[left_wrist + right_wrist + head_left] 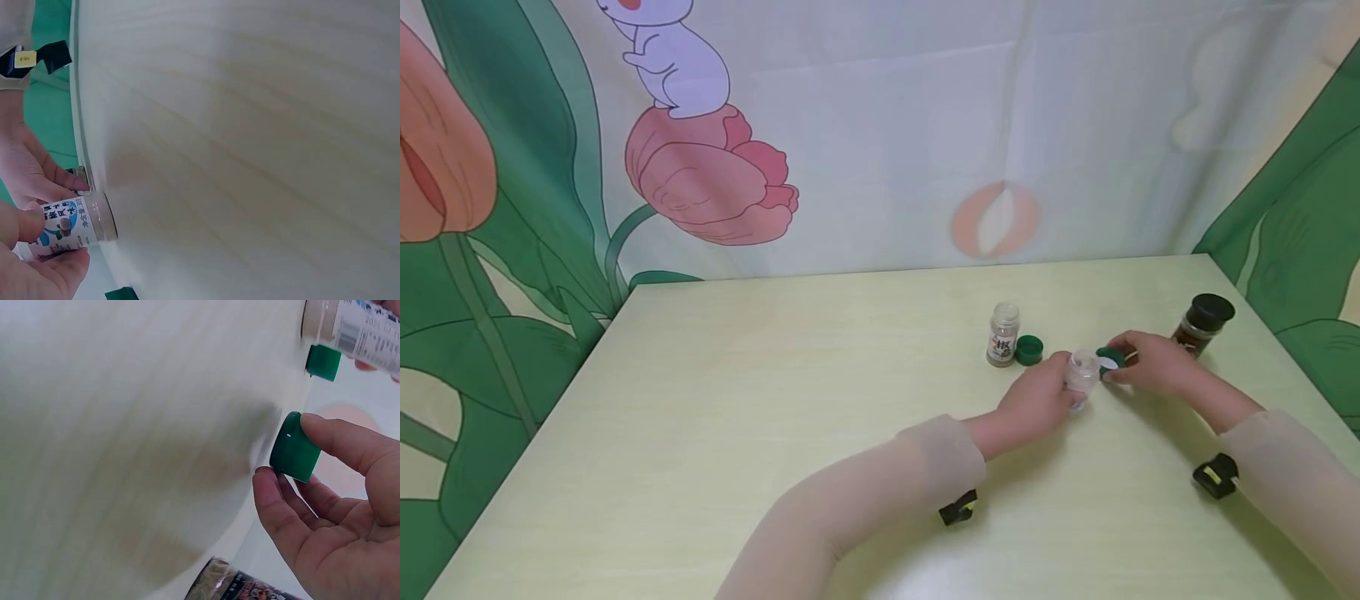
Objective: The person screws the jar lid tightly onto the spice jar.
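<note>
My left hand (1030,402) grips a small clear spice jar (1081,377) with a white label; its mouth has no cap on. In the left wrist view the fingers wrap the labelled jar (65,228), its base toward the table. Just to the right, my right hand (1159,363) pinches a green cap (296,449) between thumb and fingertips. The cap is tilted, its pale inner side showing in the head view, and sits close beside the jar mouth. A second uncapped jar (1002,337) stands left of the hands, next to another green cap (1029,350) on the table.
A bottle with a black cap (1210,315) stands beyond my right hand, partly hidden by it. The pale wooden table (775,400) reaches back to a printed curtain (880,150). Dark straps hang under both sleeves.
</note>
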### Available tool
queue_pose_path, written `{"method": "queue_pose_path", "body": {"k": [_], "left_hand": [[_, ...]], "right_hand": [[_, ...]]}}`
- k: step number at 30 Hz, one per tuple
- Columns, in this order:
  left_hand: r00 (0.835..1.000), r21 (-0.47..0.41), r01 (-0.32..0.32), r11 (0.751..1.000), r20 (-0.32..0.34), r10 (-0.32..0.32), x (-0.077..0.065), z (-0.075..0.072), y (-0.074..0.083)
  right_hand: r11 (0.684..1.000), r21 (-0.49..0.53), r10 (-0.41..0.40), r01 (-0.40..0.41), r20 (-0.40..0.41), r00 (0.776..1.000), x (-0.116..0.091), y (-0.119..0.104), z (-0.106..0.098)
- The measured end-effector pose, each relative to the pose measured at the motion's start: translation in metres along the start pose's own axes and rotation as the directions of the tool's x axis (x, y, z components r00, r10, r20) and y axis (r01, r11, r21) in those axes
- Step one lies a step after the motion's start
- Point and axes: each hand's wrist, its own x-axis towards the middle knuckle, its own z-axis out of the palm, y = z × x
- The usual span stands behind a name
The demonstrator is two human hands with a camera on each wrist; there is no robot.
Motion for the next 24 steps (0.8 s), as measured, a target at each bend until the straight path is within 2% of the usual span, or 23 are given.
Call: {"method": "queue_pose_path", "body": {"k": [6, 11, 18, 24], "left_hand": [[0.997, 0.030, -0.056, 0.998, 0.048, 0.054, -0.018, -0.012, -0.013], [0.995, 0.032, -0.067, 0.997, 0.070, 0.065, -0.029, -0.018, -0.022], [0.994, -0.017, -0.082, 0.997, 0.076, 0.083, -0.040, -0.023, -0.032], [0.992, -0.058, -0.099, 0.993, 0.075, 0.103, -0.049, -0.029, -0.041]], "right_hand": [[0.999, 0.018, -0.043, 0.042, 0.010, 0.999, -0.008, -0.008, 0.003], [0.998, 0.035, -0.055, 0.054, 0.028, 0.998, -0.014, -0.017, 0.006], [0.994, 0.044, -0.106, 0.104, 0.037, 0.994, -0.021, -0.028, 0.009], [0.993, 0.049, -0.113, 0.110, 0.061, 0.992, -0.026, -0.039, 0.011]]}}
